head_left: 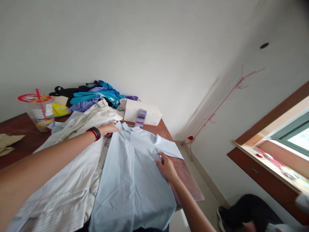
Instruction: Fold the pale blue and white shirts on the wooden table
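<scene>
A light blue short-sleeved shirt (pixel 145 174) lies spread on the table, its collar toward the wall and its lower end toward me. My left hand (pixel 109 129), with a dark band at the wrist, is closed on the shirt's edge by the left shoulder. Over the right side of the shirt, near the base of the sleeve, is my right hand (pixel 166 166). Its thumb and fingers are apart and hold nothing, the tips at the fabric. Left of the blue shirt lies a pale striped shirt (pixel 65 193), passing under my left forearm.
A white box (pixel 153 115) stands beyond the collar. Piled clothes (pixel 103 93) lie against the wall. A lidded cup with a straw (pixel 40 112) stands on the wooden table (pixel 190 183) at left. On the right are a pink coat rack (pixel 223 101) and a person's dark-clothed leg (pixel 253 209).
</scene>
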Demonstrator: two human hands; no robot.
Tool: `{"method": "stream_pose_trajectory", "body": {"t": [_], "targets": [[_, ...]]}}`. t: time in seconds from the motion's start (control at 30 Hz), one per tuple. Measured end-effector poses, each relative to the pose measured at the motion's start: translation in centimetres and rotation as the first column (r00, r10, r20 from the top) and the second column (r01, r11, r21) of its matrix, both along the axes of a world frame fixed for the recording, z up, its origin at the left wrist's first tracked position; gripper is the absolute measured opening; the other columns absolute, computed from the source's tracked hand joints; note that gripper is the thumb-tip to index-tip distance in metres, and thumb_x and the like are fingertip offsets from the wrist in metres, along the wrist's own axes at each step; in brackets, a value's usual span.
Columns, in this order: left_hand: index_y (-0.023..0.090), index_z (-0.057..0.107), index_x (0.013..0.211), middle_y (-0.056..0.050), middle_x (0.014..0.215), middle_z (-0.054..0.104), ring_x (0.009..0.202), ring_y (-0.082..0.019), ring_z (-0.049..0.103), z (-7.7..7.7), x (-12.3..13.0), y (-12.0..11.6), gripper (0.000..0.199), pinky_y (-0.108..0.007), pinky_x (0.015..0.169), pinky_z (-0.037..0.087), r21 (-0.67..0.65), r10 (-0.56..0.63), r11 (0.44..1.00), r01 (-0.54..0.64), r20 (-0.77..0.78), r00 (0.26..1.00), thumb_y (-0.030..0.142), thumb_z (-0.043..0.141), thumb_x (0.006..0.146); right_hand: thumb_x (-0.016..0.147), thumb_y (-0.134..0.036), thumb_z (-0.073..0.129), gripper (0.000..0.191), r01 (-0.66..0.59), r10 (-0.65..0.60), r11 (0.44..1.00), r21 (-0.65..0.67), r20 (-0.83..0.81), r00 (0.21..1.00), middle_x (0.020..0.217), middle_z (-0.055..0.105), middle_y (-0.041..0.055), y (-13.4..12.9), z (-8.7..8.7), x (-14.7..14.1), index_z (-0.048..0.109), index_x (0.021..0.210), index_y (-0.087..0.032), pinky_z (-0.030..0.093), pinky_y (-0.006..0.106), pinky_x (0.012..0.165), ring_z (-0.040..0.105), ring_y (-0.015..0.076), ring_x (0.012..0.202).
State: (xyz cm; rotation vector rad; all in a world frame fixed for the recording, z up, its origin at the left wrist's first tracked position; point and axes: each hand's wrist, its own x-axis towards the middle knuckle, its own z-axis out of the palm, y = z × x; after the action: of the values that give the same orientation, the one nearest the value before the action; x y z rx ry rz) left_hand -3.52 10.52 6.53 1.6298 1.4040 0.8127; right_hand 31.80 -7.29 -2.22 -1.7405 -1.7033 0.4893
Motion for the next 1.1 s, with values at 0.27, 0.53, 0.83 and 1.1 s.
{"method": "stream_pose_trajectory", "body": {"t": [0.27,0.53,0.83,1.1], "targets": [[0.009,0.019,0.159,-0.026,0.165,0.017,0.151,-0.048,0.01,-2.7,4.7,-4.7,0.073,-0.072,0.115,0.004,0.285,0.061,0.955,0.088,-0.475,0.878,0.024,0.055,0.097,0.079,-0.036,0.072,0.036,0.166,-0.224,0.973,-0.158,-0.503,0.835,0.079,0.068,0.0004,0.4,1.4,2.0,0.063,0.11,-0.021,0.05,0.028,0.06,0.066,0.0183,0.068],[0.019,0.031,0.161,-0.012,0.168,0.015,0.156,-0.036,0.007,-7.2,6.3,-7.3,0.081,-0.055,0.125,0.005,0.128,-0.452,0.749,0.65,-0.619,0.643,0.065,0.047,0.096,0.088,-0.031,0.07,0.027,-0.031,-0.357,0.926,-0.377,-0.898,0.258,0.12,0.072,0.0118,-0.8,3.5,4.4,0.065,0.112,-0.021,0.061,0.033,0.081,0.073,0.0226,0.104],[0.021,0.031,0.161,-0.012,0.169,0.013,0.156,-0.037,0.003,-8.3,5.8,-6.6,0.085,-0.057,0.125,0.007,0.191,-0.443,0.719,0.668,-0.614,0.653,0.075,0.039,0.095,0.088,-0.024,0.065,0.029,-0.004,-0.368,0.929,-0.369,-0.929,0.039,0.116,0.071,0.0127,0.4,3.4,2.7,0.063,0.116,-0.022,0.06,0.041,0.093,0.071,0.0257,0.111],[0.024,0.04,0.157,-0.011,0.168,0.019,0.156,-0.038,0.005,-8.5,5.6,-6.2,0.08,-0.058,0.125,0.008,0.224,-0.458,0.708,0.67,-0.576,0.677,0.074,0.043,0.094,0.086,-0.018,0.061,0.016,0.186,-0.315,0.937,-0.297,-0.946,0.077,0.099,0.074,0.0078,3.8,2.0,5.6,0.065,0.101,-0.02,0.061,0.035,0.088,0.073,0.0201,0.093]]}}
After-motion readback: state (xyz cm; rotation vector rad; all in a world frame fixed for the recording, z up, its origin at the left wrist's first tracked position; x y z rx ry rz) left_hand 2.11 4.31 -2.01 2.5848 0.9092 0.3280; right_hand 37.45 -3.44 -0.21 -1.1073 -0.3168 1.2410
